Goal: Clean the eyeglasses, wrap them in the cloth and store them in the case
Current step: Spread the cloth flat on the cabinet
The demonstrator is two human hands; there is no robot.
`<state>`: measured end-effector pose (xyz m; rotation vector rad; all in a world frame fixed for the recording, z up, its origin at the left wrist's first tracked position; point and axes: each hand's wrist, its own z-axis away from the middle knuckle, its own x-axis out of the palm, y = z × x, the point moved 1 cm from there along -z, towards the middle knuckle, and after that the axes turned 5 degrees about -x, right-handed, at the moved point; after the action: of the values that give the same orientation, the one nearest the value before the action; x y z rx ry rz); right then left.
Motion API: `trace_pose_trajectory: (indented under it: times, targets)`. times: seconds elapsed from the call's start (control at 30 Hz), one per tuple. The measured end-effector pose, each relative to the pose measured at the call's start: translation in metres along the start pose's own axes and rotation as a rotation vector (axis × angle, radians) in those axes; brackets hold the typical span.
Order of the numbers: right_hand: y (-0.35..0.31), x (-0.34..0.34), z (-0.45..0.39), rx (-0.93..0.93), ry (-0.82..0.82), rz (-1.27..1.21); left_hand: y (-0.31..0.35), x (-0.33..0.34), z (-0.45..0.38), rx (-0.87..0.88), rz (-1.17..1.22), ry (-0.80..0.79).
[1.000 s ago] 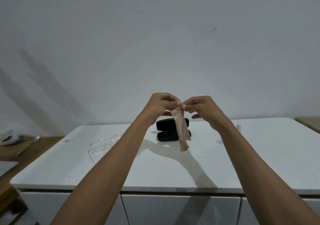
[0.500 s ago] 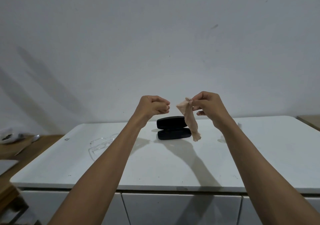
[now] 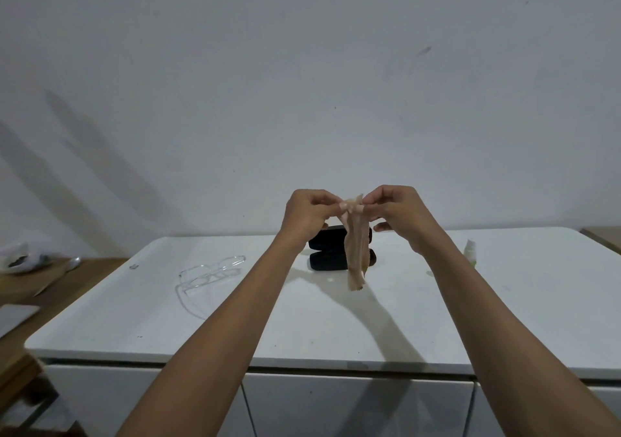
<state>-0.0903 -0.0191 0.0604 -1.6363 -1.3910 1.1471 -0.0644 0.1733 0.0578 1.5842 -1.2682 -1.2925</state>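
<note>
Both hands, left hand [image 3: 307, 213] and right hand [image 3: 398, 210], pinch the cloth's [image 3: 356, 248] top edge above the open case [image 3: 327, 250]; glasses [image 3: 210, 273] lie apart.

two hands are raised over the white counter [image 3: 336, 329]: left hand [image 3: 307, 216] and right hand [image 3: 398, 211]. one beige cloth [image 3: 356, 248] hangs between them. one black case [image 3: 327, 252], open in two halves, sits toward the far edge. one pair of clear eyeglasses [image 3: 210, 273] lies toward the left edge. one small bottle [image 3: 470, 252] stands toward the right edge.
</note>
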Motion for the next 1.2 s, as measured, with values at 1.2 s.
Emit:
trace_pose_trajectory:
  times: [1.2]
  targets:
    - [0.028,0.000,-0.025,-0.067,0.172,0.410,-0.032,-0.030,-0.008,-0.070,0.114,0.119]
